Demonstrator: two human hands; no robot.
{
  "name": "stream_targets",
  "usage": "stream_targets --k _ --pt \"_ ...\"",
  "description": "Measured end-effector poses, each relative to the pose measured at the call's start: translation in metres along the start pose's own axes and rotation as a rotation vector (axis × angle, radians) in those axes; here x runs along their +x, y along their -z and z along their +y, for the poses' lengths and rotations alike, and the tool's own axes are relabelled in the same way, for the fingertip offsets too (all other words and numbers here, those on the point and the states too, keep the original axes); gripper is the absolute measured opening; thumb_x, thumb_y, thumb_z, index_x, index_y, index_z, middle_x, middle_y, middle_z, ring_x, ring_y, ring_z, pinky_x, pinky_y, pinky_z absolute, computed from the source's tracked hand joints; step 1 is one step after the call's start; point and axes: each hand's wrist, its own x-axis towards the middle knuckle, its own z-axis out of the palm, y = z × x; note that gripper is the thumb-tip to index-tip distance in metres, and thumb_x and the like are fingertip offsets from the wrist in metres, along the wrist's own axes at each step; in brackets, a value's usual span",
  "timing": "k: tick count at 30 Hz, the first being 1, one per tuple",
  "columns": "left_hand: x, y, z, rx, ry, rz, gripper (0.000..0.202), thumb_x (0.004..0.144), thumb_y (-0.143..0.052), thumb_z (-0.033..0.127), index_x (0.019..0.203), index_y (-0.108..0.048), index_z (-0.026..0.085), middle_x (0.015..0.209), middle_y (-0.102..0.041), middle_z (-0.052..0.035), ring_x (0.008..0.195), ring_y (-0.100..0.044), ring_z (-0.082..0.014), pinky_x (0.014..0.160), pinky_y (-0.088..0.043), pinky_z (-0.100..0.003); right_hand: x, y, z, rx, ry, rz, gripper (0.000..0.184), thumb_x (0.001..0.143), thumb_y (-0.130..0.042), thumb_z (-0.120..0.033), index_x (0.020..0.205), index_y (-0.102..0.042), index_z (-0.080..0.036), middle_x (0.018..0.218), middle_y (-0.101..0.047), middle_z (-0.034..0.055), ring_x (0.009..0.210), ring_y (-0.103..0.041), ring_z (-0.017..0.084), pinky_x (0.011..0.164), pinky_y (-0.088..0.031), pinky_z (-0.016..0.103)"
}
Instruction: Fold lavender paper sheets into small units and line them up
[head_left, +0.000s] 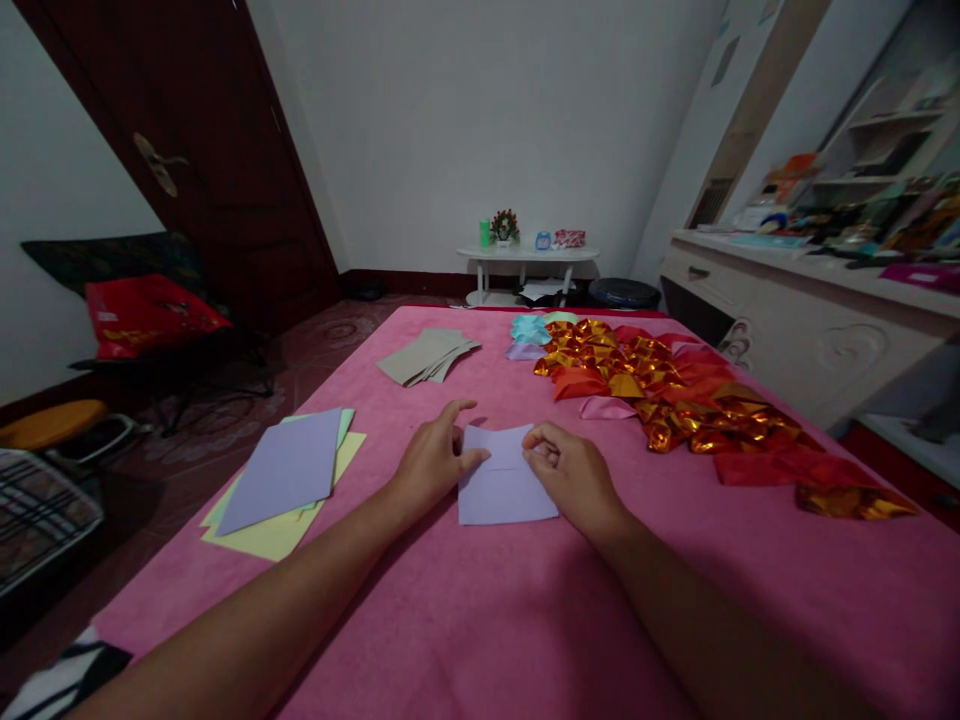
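A sheet of lilac paper lies in front of me on the pink cloth, with a crease running across its middle. My left hand is at its left edge, thumb resting on top of the paper and index finger stretched out above. At the upper right edge, my right hand pinches the paper between thumb and fingers. The sheet's far edge is slightly lifted and curved. The undersides of both hands are hidden.
Left of me lies a stack of lilac, green and yellow paper. Greyish sheets are fanned out farther back. Folded gold and red foil pieces cover the right side of the pink-covered table. A white dresser stands beyond at right.
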Motion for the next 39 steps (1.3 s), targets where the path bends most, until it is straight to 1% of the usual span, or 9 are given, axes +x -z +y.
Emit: stream_targets --k 3,6,9,12,15,18,21,28,39 --pt "-0.003 0.005 -0.006 0.123 -0.058 -0.016 0.061 0.068 -0.072 0.03 0.125 -0.05 0.023 0.057 -0.054 0.0053 0.05 -0.047 -0.0128 0.052 -0.032 -0.023 0.0 -0.001 -0.001 -0.048 -0.006 -0.073 0.009 0.074 -0.056 -0.023 0.074 -0.065 -0.024 0.058 -0.058 -0.0035 0.052 -0.052 0.012 0.048 -0.034 0.022" --pt "-0.008 0.01 -0.006 0.274 -0.179 0.033 0.06 0.067 -0.074 0.03 0.123 -0.052 0.022 0.093 -0.063 -0.0062 0.083 -0.057 -0.0208 0.073 -0.042 -0.031 -0.002 -0.002 -0.003 -0.082 0.021 -0.12 0.011 0.072 -0.057 -0.021 0.071 -0.067 -0.024 0.065 -0.06 -0.0022 0.054 -0.053 0.012 0.05 -0.036 0.023" --pt "-0.013 0.013 -0.001 0.432 -0.304 0.072 0.042 0.073 -0.07 0.029 0.113 -0.06 0.022 0.121 -0.054 -0.0114 0.111 -0.047 -0.0274 0.09 -0.038 -0.04 -0.003 0.001 -0.006 -0.081 0.058 -0.14 0.019 0.068 -0.055 -0.013 0.073 -0.069 -0.024 0.081 -0.062 0.0006 0.066 -0.057 0.013 0.06 -0.044 0.024" --pt "-0.019 0.013 0.003 0.503 -0.375 -0.051 0.017 0.084 -0.057 0.024 0.097 -0.067 0.024 0.109 -0.061 -0.0073 0.103 -0.052 -0.0238 0.089 -0.037 -0.041 -0.003 0.004 -0.007 -0.068 0.087 -0.173 0.027 0.062 -0.056 -0.009 0.08 -0.07 -0.023 0.102 -0.058 0.0046 0.091 -0.06 0.018 0.078 -0.048 0.028" --pt "-0.021 0.012 0.003 0.428 -0.351 -0.179 0.019 0.088 -0.051 0.022 0.095 -0.068 0.021 0.092 -0.066 -0.0054 0.087 -0.057 -0.0186 0.083 -0.041 -0.036 -0.002 0.007 -0.004 -0.052 0.084 -0.224 0.035 0.059 -0.056 -0.006 0.087 -0.07 -0.022 0.114 -0.053 0.0071 0.106 -0.056 0.022 0.089 -0.046 0.032" --pt "-0.019 0.015 0.003 0.314 -0.279 -0.212 0.024 0.08 -0.063 0.031 0.101 -0.067 0.019 0.093 -0.066 -0.006 0.085 -0.058 -0.0188 0.078 -0.044 -0.032 0.001 0.006 0.004 -0.02 0.072 -0.24 0.04 0.057 -0.055 -0.004 0.089 -0.07 -0.022 0.12 -0.05 0.0085 0.11 -0.054 0.023 0.091 -0.046 0.033" --pt "-0.014 0.018 0.001 0.263 -0.204 -0.22 0.034 0.072 -0.07 0.033 0.103 -0.067 0.02 0.092 -0.067 -0.0054 0.081 -0.059 -0.019 0.074 -0.046 -0.031 0.006 0.003 0.011 0.029 0.048 -0.213 0.029 0.064 -0.057 -0.009 0.085 -0.071 -0.022 0.118 -0.052 0.0082 0.107 -0.056 0.022 0.089 -0.048 0.033" --pt "-0.002 0.011 -0.011 -0.066 0.085 -0.182 0.021 0.08 -0.058 0.025 0.094 -0.07 0.015 0.082 -0.07 -0.0051 0.07 -0.062 -0.015 0.063 -0.046 -0.024 0.012 -0.001 0.017 0.111 0.017 -0.193 0.017 0.078 -0.055 -0.025 0.074 -0.071 -0.021 0.105 -0.058 0.0073 0.088 -0.061 0.018 0.071 -0.05 0.028" --pt "-0.002 0.013 -0.014 -0.05 0.006 -0.195 0.016 0.073 -0.066 0.019 0.088 -0.072 0.018 0.088 -0.071 -0.0039 0.079 -0.063 -0.0157 0.071 -0.047 -0.025 0.01 -0.004 0.022 0.16 0.015 -0.176 0.011 0.07 -0.062 -0.018 0.075 -0.071 -0.022 0.103 -0.059 0.0052 0.089 -0.06 0.018 0.071 -0.05 0.028"
